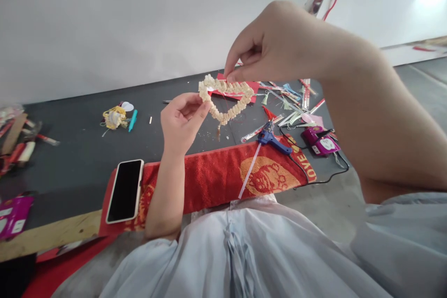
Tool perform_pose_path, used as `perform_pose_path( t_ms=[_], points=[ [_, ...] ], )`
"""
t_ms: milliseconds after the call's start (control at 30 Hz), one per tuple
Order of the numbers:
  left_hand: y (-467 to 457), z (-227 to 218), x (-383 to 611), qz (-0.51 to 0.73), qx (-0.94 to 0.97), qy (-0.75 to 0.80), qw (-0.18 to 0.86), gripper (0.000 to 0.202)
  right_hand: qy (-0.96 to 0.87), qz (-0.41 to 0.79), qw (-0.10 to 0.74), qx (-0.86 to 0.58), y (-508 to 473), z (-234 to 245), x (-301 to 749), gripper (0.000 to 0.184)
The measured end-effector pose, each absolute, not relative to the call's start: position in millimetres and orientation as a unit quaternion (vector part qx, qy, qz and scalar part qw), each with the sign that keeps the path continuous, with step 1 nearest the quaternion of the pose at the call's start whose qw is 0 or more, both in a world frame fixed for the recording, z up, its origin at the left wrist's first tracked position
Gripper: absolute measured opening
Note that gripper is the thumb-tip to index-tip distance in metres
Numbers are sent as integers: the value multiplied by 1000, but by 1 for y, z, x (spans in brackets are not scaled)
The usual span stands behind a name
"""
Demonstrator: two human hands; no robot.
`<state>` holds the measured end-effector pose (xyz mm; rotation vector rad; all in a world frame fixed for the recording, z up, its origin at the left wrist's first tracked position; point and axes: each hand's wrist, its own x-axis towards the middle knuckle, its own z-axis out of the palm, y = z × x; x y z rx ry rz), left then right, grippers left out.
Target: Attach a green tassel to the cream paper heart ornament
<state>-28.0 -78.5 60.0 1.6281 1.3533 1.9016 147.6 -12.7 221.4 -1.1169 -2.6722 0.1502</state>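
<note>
A cream-coloured, heart-like ring of small ruffled pieces point(228, 114) is held up above the dark table. My left hand point(183, 121) pinches its left side between thumb and fingers. From above, my right hand point(258, 49) has its thumb and fingertips closed at the ring's top edge; whether they grip the ring itself or something thin on it cannot be made out. A small brownish tassel point(218, 132) hangs from the ring's lower point. Behind the ring lies a red sheet point(256, 87) on the table.
A blue glue gun point(270, 138) with a glue stick rests on a red towel point(206, 174), its cord running right. A phone point(125, 191) lies at the towel's left end. Purple boxes point(319, 142), wrapped strips point(296, 114), a yellow bundle point(114, 117) and a teal marker point(132, 120) sit around.
</note>
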Motion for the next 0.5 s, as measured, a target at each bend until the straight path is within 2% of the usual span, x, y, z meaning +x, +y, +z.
perform_pose_path(
  t_ms=[167, 333, 500],
  points=[
    [-79, 58, -24, 659, 572, 467, 143, 37, -921, 48, 98, -374, -7, 218, 152, 20],
    [-77, 58, -20, 679, 565, 446, 143, 36, -944, 9, 84, -319, 0, 214, 152, 9],
    [-71, 56, -21, 695, 556, 426, 164, 28, -950, -7, 39, -310, 6, 212, 151, 22]
  ],
)
